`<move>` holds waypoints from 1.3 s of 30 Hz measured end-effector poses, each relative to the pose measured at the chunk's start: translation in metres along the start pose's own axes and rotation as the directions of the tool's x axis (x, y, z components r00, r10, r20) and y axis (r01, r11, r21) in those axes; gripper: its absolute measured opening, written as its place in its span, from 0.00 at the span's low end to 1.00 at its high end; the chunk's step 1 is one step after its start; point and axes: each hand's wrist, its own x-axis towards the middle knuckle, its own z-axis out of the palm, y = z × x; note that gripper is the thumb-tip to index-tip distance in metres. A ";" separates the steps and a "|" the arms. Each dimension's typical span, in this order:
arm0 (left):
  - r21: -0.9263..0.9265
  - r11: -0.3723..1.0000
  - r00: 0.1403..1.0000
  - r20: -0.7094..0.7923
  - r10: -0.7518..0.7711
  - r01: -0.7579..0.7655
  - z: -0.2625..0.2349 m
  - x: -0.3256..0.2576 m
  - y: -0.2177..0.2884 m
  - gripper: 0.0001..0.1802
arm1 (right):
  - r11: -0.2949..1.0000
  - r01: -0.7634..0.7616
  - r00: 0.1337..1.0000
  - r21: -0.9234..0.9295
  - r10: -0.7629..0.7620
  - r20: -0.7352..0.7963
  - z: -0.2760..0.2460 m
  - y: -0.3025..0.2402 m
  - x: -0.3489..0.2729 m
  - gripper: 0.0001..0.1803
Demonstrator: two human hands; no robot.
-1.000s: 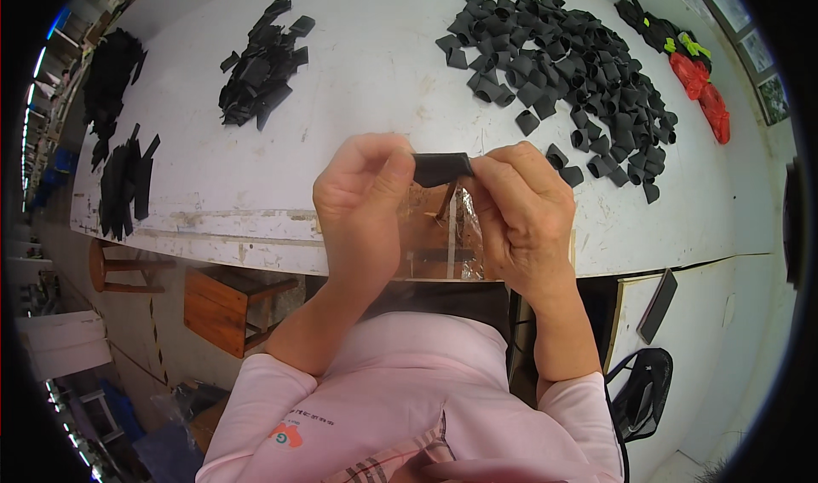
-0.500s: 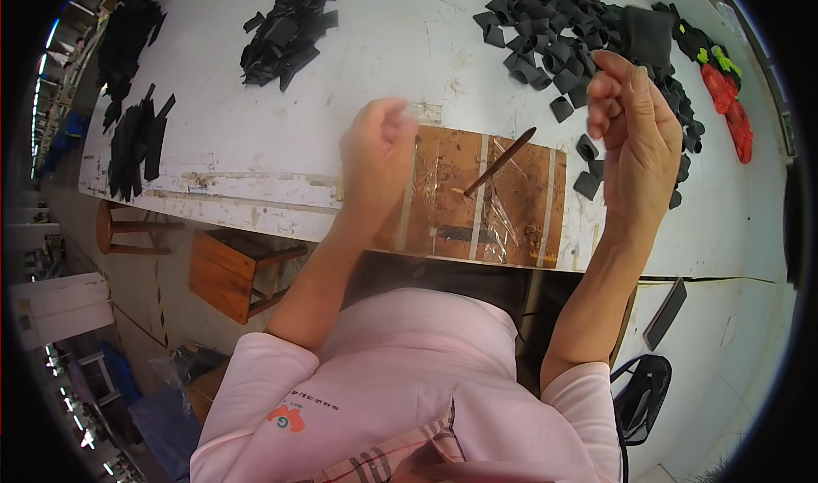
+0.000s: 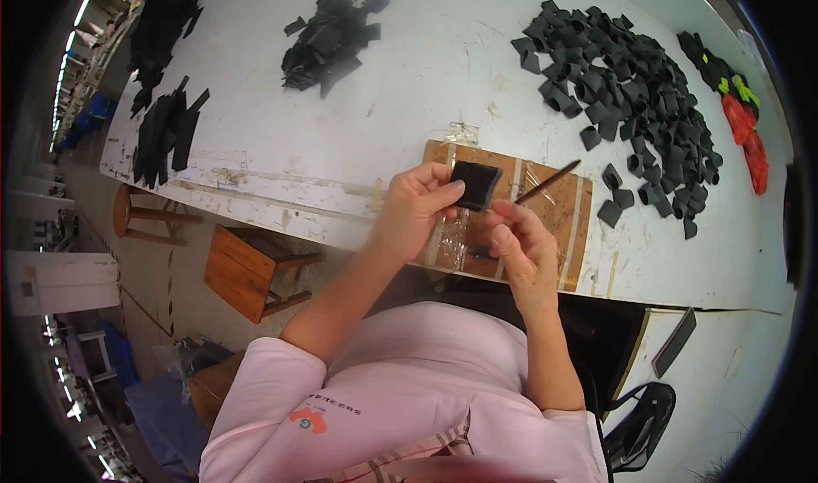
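My left hand (image 3: pixel 417 206) is closed on a small, square, dark fabric piece (image 3: pixel 476 185), pinching its left edge with the thumb on top. Just off the piece's lower right corner is my right hand (image 3: pixel 527 246). Its fingers are curled toward the thumb, and whatever may lie between the tips cannot be made out. Behind those fingers a slim dark-brown stick (image 3: pixel 552 181) slants up from a brown board (image 3: pixel 573 227) crossed with clear tape. The right hand's fingers hide the stick's lower end.
Many black folded loops (image 3: pixel 643 99) are heaped at the right of the white table (image 3: pixel 426 65). Flat black strips lie in a middle pile (image 3: pixel 328 44) and a left pile (image 3: pixel 166 133). Red plastic (image 3: pixel 740 125) lies far right. Wooden stools (image 3: pixel 243 266) stand at the left.
My right hand has come down and left from beside the loop heap to the board. My left hand has moved right, and the dark fabric piece now shows in it. The view has shifted slightly.
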 end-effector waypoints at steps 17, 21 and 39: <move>-0.097 0.988 0.993 0.002 0.122 -0.121 0.054 -0.047 0.029 0.06 | 0.518 0.539 0.650 -0.664 -0.757 -0.063 0.003 -0.013 -0.008 0.09; -0.084 0.993 0.996 -0.021 0.085 -0.086 0.055 -0.044 0.029 0.03 | 0.400 0.529 0.626 -0.749 -0.779 0.027 0.001 -0.016 -0.009 0.10; 0.416 0.823 0.866 -0.141 0.479 -0.387 0.062 -0.038 0.014 0.04 | 0.293 0.526 0.636 -0.798 -0.759 0.140 0.001 -0.017 -0.004 0.09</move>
